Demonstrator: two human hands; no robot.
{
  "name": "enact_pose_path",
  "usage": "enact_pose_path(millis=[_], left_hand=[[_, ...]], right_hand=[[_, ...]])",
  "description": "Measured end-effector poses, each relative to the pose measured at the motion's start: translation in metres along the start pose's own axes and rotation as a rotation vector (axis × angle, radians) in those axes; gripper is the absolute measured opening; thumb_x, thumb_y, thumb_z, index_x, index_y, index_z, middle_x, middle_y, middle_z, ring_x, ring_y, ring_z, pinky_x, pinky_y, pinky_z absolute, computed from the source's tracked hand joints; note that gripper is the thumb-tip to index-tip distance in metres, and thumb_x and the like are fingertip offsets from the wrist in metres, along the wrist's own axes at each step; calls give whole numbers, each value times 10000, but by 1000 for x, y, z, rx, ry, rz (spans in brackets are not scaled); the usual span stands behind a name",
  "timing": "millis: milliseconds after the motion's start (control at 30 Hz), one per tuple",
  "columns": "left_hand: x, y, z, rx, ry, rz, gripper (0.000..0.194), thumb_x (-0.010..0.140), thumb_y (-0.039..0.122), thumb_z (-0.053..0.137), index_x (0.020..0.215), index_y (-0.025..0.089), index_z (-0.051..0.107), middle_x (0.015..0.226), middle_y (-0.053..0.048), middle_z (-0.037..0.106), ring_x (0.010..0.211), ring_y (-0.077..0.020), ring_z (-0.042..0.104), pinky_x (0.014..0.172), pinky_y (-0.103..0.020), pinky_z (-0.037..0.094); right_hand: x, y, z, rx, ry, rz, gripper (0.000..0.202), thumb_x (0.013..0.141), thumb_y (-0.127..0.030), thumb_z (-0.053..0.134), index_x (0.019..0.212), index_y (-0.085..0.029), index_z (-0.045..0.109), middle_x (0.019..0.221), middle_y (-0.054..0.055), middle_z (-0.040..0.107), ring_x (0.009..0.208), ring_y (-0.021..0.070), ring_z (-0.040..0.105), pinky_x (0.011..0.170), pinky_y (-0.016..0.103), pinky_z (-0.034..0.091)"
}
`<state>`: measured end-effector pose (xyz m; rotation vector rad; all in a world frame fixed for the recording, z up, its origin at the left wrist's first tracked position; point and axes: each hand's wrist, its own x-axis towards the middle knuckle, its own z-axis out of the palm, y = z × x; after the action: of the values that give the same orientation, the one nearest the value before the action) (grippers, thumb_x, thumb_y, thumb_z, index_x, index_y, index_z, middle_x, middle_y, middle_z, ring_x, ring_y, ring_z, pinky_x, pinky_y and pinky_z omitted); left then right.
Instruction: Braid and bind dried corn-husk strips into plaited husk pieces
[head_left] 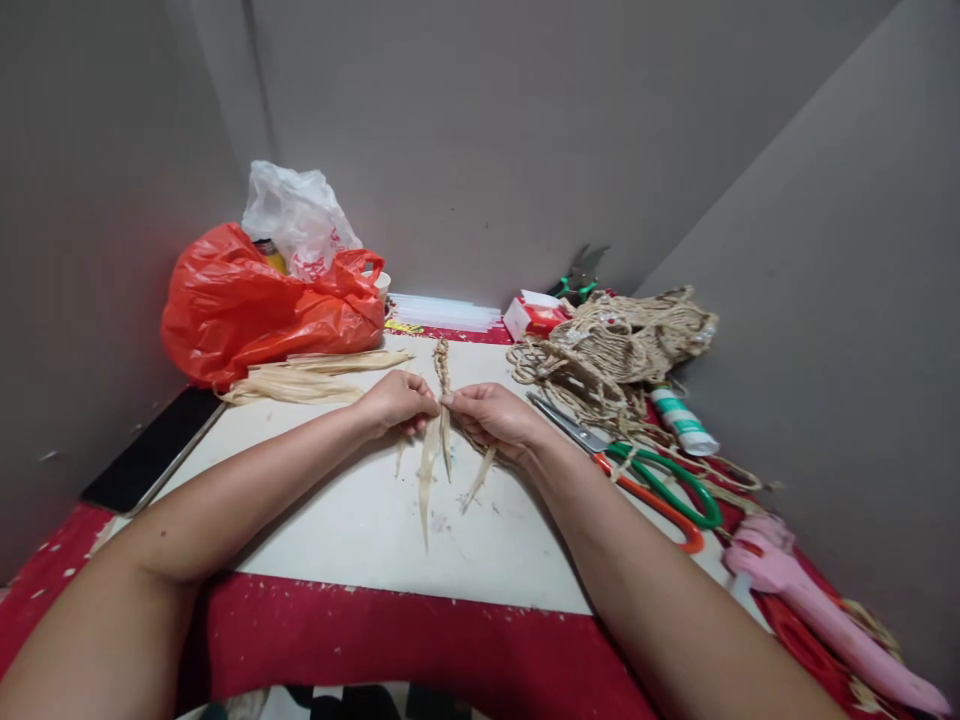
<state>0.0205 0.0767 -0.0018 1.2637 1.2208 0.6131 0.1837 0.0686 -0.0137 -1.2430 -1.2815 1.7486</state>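
Note:
A short braid [442, 362] of dry, straw-coloured husk strips lies on the white board [360, 530], pointing away from me. My left hand [401, 402] pinches strips at the braid's near end. Right beside it, my right hand [491, 415] is closed on the same end, thumb and fingertip together. Loose husk strips [427, 480] hang down towards me from between the hands, and another pale strip [478, 480] sticks out below my right hand. More flat husk strips [300, 382] lie in a bundle to the left, beyond my left forearm.
At the back left sit an orange plastic bag [255, 305] and a white one [296, 215]. Coiled twine [622, 345], scissors [652, 490] and a pink glue gun [817, 600] line the right. A phone [150, 455] lies left. Grey walls [480, 150] enclose the red-covered table [360, 635].

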Motion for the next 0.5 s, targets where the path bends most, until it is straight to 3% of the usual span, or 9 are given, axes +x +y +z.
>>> enact_pose_path(millis=[300,400,500], left_hand=[[-1,0,3,-92,-22,10,110,642,138,610,591,153,514,405,27,501,350,-66,425,381,-189,346],[-1,-4,7,-102,13,83,103,635,149,600,588,158,509,414,35,485,374,-67,428,395,-188,337],[-5,-2,11,-40,89,241,124,641,152,572,550,156,489,426,52,448,383,-51,392,408,-184,308]], right_hand=[[0,-1,4,-102,113,-54,302,672,-296,659,508,-170,438,340,-84,340,291,21,228,308,187,116],[0,-2,5,-91,142,-51,285,676,-269,640,508,-174,430,334,-85,337,290,24,227,311,190,117],[1,-2,4,-91,165,-42,282,672,-259,635,500,-178,426,318,-88,329,283,26,220,311,195,113]])
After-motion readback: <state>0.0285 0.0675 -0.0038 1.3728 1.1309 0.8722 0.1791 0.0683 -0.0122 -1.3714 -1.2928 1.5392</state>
